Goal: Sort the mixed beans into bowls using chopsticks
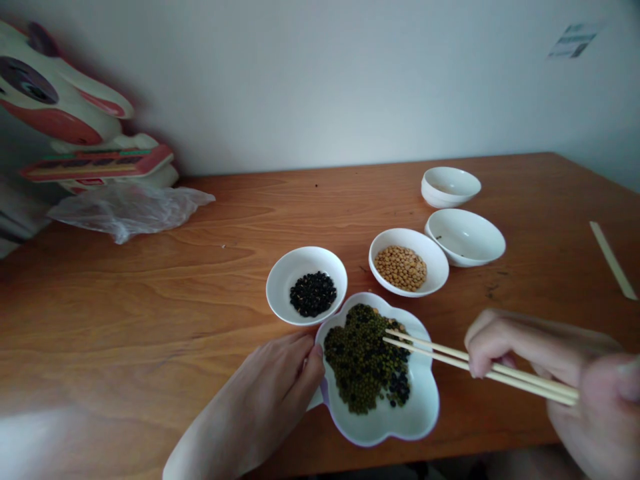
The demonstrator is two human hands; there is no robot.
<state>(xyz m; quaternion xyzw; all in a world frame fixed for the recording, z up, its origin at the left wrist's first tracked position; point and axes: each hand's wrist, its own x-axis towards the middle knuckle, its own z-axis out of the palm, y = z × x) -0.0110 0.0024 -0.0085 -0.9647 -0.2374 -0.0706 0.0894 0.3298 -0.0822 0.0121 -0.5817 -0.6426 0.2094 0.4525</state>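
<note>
My left hand (285, 377) is closed on the left edge of a white flower-shaped dish (423, 417), its thumb over the rim. Mixed green and black beans (360, 360) fill much of this dish, with a few yellowish ones near its upper right. Wooden chopsticks (460, 360) are gripped in my right hand (540, 367), and their tips sit a little apart at the beans' surface. Just behind the dish stands a white bowl (277, 283) of black beans (313, 293). Right of it, another white bowl (439, 267) contains yellow soybeans (401, 268).
Farther back on the wooden table (125, 320) are a white bowl (473, 237) with a few dark specks and a second bowl (450, 197) behind it. A pale strip (613, 260) lies far right. A plastic bag (133, 208) and a cow-shaped toy keyboard (95, 160) occupy the left back.
</note>
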